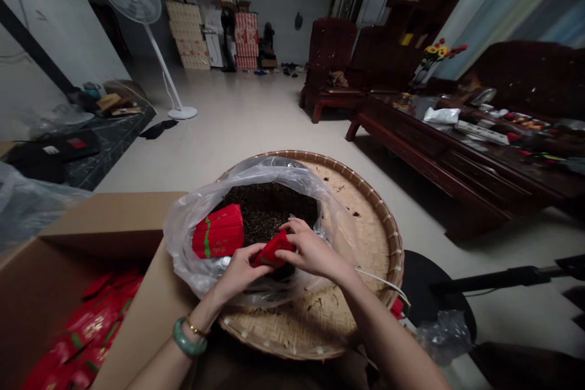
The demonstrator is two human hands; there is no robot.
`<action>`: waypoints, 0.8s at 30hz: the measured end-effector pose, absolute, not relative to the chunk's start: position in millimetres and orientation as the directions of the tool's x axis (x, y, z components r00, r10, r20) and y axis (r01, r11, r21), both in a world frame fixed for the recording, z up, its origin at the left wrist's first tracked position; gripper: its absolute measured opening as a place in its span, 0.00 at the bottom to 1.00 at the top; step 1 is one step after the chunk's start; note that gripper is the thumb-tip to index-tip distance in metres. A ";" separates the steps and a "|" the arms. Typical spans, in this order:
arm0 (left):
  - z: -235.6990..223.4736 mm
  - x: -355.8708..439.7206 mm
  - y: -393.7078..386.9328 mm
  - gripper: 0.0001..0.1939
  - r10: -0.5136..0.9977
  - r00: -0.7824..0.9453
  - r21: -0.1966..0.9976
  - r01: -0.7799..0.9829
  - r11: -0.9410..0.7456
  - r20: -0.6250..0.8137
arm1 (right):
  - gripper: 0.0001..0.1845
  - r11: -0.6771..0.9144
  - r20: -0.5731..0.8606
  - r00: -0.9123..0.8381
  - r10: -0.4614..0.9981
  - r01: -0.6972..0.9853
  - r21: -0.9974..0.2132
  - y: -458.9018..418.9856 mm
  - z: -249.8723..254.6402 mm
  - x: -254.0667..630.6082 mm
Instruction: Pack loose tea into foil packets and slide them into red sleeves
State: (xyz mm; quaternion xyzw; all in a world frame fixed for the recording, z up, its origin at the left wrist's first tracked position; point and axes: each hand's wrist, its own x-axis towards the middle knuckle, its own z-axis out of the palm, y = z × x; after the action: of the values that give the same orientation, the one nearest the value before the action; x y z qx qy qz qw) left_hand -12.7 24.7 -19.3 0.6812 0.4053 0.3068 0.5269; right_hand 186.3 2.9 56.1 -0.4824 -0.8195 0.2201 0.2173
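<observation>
Between my two hands is a small red packet (273, 250), held over an open clear plastic bag (183, 228) of dark loose tea leaves (269, 204). My left hand (240, 271) grips the packet's lower left side. My right hand (308, 247) has its fingers closed on the packet's upper right side. Just left of them, a stack of flat red packets (219, 231) with a green stripe lies inside the bag on the leaves. The bag rests on a round woven bamboo tray (365, 207). Whether the held packet contains anything is hidden.
An open cardboard box (132, 213) with many red packets (91, 323) stands at the left, against the tray. To the right is a black round base (439, 292) with a pole. A low wooden table (411, 140) and a white standing fan (183, 113) are farther off.
</observation>
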 end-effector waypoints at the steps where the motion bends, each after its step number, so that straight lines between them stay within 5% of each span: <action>1: -20.3 -13.0 24.6 0.18 0.877 0.481 0.969 0.220 -0.108 -0.012 | 0.09 0.449 0.162 -0.441 0.883 0.690 -0.568 3.0 57.4 188.2; 12: -17.2 -7.2 21.7 0.22 0.844 0.520 0.988 0.135 0.072 -0.132 | 0.07 0.459 0.098 -0.479 0.872 0.735 -0.499 5.0 59.0 182.7; 17: -10.7 -0.4 20.2 0.19 0.814 0.520 0.966 0.106 0.237 -0.258 | 0.05 0.354 0.134 -0.361 0.923 0.659 -0.664 4.5 60.3 182.1; 20: -9.8 2.1 19.5 0.22 0.790 0.529 0.941 0.050 0.334 -0.309 | 0.18 0.229 0.150 -0.178 0.972 0.607 -0.761 5.0 58.4 182.8; 24: -8.7 5.8 17.7 0.20 0.773 0.553 0.939 0.056 0.340 -0.313 | 0.18 0.235 0.147 -0.187 0.971 0.658 -0.715 9.4 48.0 176.1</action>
State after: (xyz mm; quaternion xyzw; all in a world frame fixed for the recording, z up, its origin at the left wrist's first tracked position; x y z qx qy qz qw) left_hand 5.8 17.7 -8.7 0.5165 0.4008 0.2511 0.7138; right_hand 176.1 9.4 48.0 -0.5614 -0.7255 0.2595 0.3018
